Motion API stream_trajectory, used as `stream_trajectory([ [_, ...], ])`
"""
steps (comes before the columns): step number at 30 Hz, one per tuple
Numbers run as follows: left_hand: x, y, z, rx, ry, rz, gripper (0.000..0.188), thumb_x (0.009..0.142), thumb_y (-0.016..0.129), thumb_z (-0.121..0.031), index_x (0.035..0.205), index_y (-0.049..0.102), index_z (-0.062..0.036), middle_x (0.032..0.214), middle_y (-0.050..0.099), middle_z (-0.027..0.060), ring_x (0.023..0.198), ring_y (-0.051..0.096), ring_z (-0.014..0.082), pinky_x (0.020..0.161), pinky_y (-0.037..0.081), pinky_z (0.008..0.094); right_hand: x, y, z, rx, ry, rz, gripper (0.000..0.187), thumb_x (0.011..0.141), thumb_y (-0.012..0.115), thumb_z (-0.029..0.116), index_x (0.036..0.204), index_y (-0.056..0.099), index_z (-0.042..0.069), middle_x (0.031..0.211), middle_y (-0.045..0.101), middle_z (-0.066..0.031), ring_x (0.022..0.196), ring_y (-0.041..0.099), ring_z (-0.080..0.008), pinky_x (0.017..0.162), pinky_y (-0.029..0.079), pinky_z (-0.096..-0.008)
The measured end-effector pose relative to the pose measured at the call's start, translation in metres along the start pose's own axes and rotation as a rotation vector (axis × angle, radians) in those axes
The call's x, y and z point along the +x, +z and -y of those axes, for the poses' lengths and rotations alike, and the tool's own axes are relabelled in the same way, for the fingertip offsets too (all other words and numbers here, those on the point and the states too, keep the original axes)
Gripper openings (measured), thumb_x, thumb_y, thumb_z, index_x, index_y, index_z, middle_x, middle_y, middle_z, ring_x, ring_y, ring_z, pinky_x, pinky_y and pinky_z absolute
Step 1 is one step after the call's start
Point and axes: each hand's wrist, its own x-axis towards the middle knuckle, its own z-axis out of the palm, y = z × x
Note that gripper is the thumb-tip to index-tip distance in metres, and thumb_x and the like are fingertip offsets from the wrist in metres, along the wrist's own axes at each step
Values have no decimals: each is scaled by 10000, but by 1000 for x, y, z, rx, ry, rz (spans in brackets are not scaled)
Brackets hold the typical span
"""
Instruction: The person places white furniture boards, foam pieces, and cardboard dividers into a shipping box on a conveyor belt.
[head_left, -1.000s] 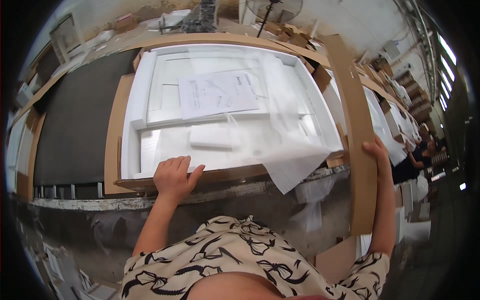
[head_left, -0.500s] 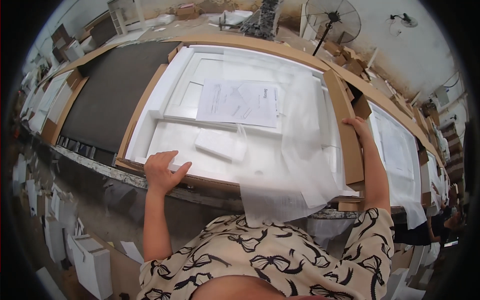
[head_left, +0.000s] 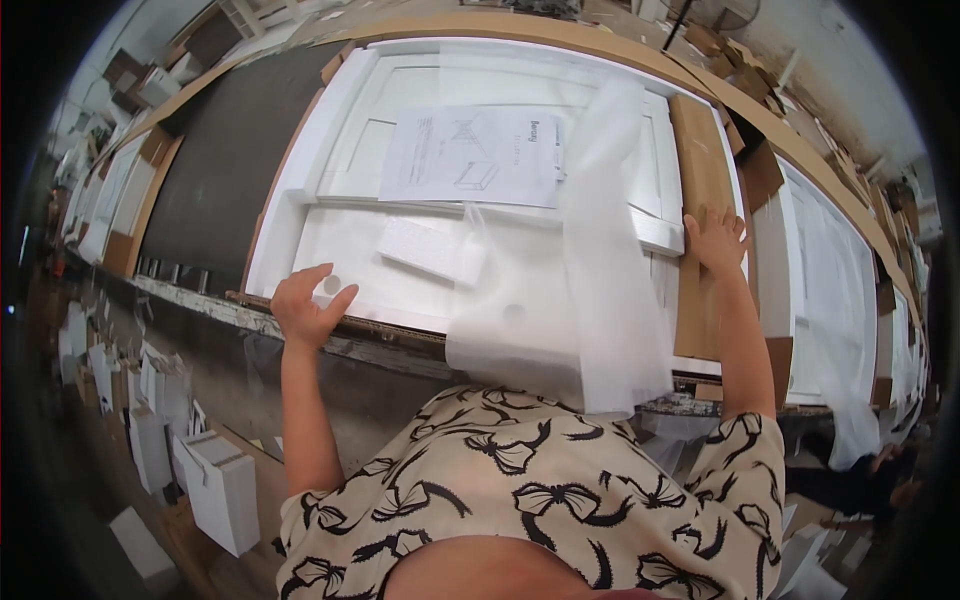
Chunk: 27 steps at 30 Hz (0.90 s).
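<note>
In front of me lies an open carton (head_left: 400, 336) with white foam edging (head_left: 262, 262) and white panels (head_left: 345, 180) inside. A paper sheet (head_left: 425, 160) with line drawings rests on them. Nearer to me is a small white packet (head_left: 428, 252). Translucent foam wrap (head_left: 600, 250) drapes over the contents and hangs past the near edge. My left hand (head_left: 308, 306) rests at the carton's near left corner, thumb and fingers apart. My right hand (head_left: 716, 242) lies with spread fingers on a brown cardboard piece (head_left: 704, 165) along the right end.
The carton sits on a long line with a dark belt (head_left: 225, 150) at left. Another open carton (head_left: 832, 265) with white contents stands at right. White boxes (head_left: 222, 490) are on the floor at lower left. Part of another person (head_left: 870, 475) shows at lower right.
The cardboard piece at the right has tipped down inside the foam edging. My right hand has moved from its outer edge onto its top. The view has shifted; my left hand stays at the corner.
</note>
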Motion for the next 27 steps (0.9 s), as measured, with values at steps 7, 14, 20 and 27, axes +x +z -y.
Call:
stream_trajectory([
  [7, 1, -2, 2, -5, -17, 5, 360, 613, 749, -372, 782, 672, -64, 797, 661, 99, 745, 621, 279, 656, 486, 356, 28, 28, -12, 61, -86, 102, 709, 877, 353, 541, 1415, 207, 102, 1459, 188, -172, 1354, 142, -328, 1089, 95, -456],
  [14, -13, -14, 9, 145, -68, 98, 347, 666, 666, -425, 781, 676, -98, 816, 658, 66, 770, 596, 262, 709, 439, 353, 28, 23, -6, 79, -183, 81, 738, 868, 348, 569, 1424, 172, 117, 1463, 173, -170, 1356, 111, -346, 1076, 106, -484],
  [20, -29, -4, 6, 256, -19, -48, 224, 695, 627, -375, 753, 677, -165, 852, 646, -4, 885, 550, 202, 860, 330, 349, 22, 11, -3, 28, -145, 105, 758, 858, 348, 595, 1424, 165, 125, 1469, 157, -173, 1355, 115, -349, 1076, 114, -490],
  [27, -24, -24, -5, 276, -259, 237, 313, 695, 538, -430, 726, 712, -172, 840, 654, 62, 838, 566, 248, 862, 321, 362, -37, -101, 66, 707, -866, -618, 315, 858, 582, 140, 1148, 543, 22, 1200, 523, -189, 1107, 485, -354, 933, 396, -394],
])
